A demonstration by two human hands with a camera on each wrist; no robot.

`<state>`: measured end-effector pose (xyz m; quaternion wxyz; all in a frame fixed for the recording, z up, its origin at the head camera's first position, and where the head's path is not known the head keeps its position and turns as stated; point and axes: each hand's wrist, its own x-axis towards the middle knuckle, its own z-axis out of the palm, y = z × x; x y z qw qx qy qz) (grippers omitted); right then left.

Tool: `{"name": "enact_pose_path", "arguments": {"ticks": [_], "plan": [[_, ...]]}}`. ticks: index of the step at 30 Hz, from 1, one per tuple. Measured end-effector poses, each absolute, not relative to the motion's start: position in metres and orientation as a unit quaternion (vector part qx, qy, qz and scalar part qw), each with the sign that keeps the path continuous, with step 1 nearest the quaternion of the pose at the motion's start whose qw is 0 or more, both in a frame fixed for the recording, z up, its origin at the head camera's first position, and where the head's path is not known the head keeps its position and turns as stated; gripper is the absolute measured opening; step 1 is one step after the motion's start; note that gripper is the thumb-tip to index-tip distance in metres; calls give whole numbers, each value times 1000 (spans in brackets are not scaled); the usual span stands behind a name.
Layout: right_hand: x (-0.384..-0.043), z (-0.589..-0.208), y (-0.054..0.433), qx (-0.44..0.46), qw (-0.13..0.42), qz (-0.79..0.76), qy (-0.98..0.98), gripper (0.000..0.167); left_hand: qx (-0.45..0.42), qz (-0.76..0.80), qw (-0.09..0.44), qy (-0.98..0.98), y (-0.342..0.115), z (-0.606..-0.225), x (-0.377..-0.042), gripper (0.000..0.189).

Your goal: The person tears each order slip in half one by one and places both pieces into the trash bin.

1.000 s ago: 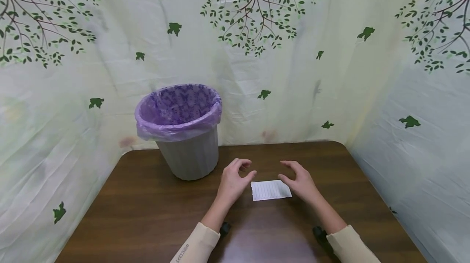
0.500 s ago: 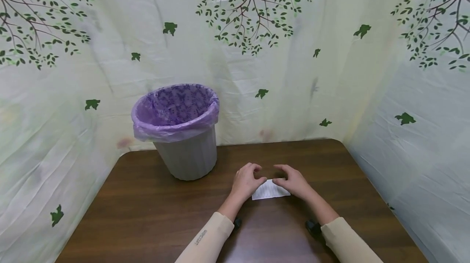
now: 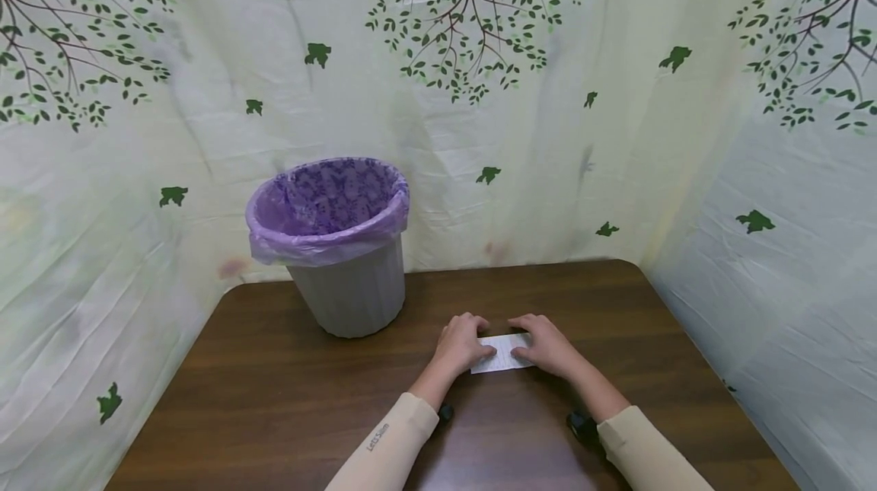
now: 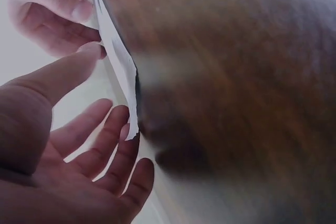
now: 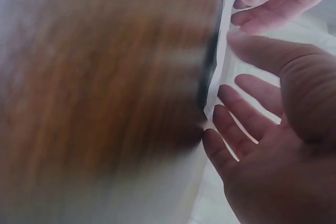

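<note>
A small slip of lined white paper (image 3: 503, 360) lies flat on the brown wooden table (image 3: 294, 392), in front of the person. From the left, the left hand (image 3: 462, 342) reaches over one end of it with its thumb above the sheet. The right hand (image 3: 548, 346) mirrors this at the other end. In the left wrist view the paper (image 4: 119, 61) appears nearly edge-on, with a slightly curled torn-looking end by the spread, loosely bent fingers (image 4: 107, 135). The right wrist view has the fingertips (image 5: 207, 136) beside the paper's edge (image 5: 223, 45).
A grey waste bin (image 3: 356, 293) with a purple liner (image 3: 322, 247) folded over its rim stands at the back left of the table. Behind it hangs a pale curtain (image 3: 438, 224) with printed leaves and branches. A dark wrist device (image 3: 581, 424) sits by the right cuff.
Both hands have come inward and down toward the paper, their thumbs now over it. The head view has shifted slightly. The paper and the bin stay where they were.
</note>
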<state>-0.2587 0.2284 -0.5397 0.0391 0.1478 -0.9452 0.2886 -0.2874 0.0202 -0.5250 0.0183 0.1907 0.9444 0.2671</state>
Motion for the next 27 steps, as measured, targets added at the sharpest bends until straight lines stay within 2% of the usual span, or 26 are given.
{"name": "enact_pose_path", "arguments": {"ticks": [6,11,14,21,27], "plan": [[-257,-539,228,141,44,268,-952,52,200,252,15,947,18,-529,-287,45],[-258,-542,227,138,48,260,-955,48,189,276,38,942,18,-530,-286,39],[-259,-543,227,133,44,274,-952,42,181,287,48,939,18,-529,-285,33],[-261,-542,224,89,16,370,-924,14,164,297,37,940,18,-529,-282,16],[-262,-539,224,82,26,434,-897,17,149,360,36,920,16,-528,-282,9]]}}
